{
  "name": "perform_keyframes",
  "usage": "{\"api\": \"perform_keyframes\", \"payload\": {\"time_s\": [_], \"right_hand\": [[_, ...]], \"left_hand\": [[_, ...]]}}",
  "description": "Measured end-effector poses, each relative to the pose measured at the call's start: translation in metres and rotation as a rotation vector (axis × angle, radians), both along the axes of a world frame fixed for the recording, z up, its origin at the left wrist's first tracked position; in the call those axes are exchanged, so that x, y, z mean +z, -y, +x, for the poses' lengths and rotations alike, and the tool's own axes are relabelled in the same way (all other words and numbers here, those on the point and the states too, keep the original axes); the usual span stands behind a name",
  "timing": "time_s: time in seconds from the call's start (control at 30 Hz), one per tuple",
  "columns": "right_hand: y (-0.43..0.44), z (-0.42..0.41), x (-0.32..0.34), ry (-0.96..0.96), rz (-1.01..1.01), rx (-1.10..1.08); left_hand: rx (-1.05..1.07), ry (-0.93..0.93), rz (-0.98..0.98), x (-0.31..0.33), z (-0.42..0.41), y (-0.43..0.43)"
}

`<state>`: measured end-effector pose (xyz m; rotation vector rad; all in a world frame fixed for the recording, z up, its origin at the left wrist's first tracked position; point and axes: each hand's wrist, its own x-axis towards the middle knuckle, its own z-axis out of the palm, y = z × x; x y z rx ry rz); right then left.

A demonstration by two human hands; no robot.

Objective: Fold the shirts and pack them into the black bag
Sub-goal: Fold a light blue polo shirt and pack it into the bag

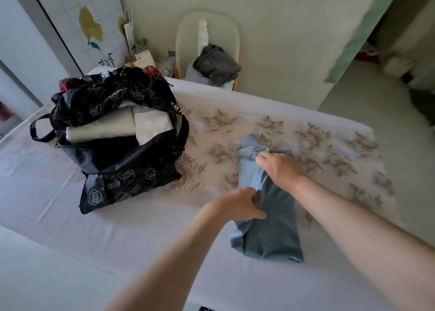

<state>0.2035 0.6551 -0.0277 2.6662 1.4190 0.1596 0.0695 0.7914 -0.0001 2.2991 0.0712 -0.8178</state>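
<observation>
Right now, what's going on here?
A person is folding a blue shirt on a sheet-covered surface. The left hand grips the shirt's edge midway, and the right hand pinches fabric near its far end. The shirt lies folded into a long narrow strip. The black bag sits open to the left, with folded white shirts inside.

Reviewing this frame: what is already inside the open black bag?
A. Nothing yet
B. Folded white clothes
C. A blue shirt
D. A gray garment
B: folded white clothes show in the mouth of the black bag, while the blue shirt lies outside it on the bed.
</observation>
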Motion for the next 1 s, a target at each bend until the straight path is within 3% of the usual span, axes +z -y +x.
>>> {"api": "perform_keyframes", "payload": {"time_s": [0.1, 0.17, 0.23, 0.33, 0.37, 0.47, 0.6, 0.77, 0.87, 0.93, 1.0], "right_hand": [[0.05, -0.018, -0.007, -0.024, -0.234, -0.184], [0.074, -0.036, -0.021, -0.064, -0.393, -0.305], [0.092, -0.055, -0.03, -0.128, -0.366, -0.466], [0.103, -0.083, -0.052, -0.16, -0.014, -0.471], [0.103, -0.091, -0.06, -0.187, 0.061, -0.444], [0.099, -0.115, -0.082, -0.312, 0.039, -0.426], [0.102, -0.129, -0.091, -0.319, 0.022, -0.491], [0.079, -0.088, -0.069, -0.184, 0.174, -0.439], [0.06, -0.05, -0.065, -0.21, 0.228, -0.401], [0.046, -0.026, -0.063, -0.244, 0.233, -0.382], [0.037, -0.004, -0.062, -0.311, 0.198, -0.419]], "left_hand": [[0.026, -0.326, -0.301, -0.006, -0.003, 0.042], [0.053, -0.306, -0.367, -0.024, -0.007, 0.056], [0.117, 0.056, -0.229, -0.049, -0.01, 0.057], [0.021, 0.656, 0.117, -0.09, -0.019, 0.046], [-0.077, 0.671, 0.195, -0.1, -0.024, 0.042], [-0.361, 0.421, 0.357, -0.122, -0.042, 0.029], [-0.398, 0.43, 0.407, -0.121, -0.053, 0.017], [-0.244, 0.631, 0.368, -0.099, -0.016, 0.011], [-0.079, 0.679, 0.371, -0.092, 0.031, 0.008], [0.003, 0.654, 0.386, -0.094, 0.063, 0.005], [-0.042, 0.54, 0.389, -0.101, 0.092, -0.001]]}}
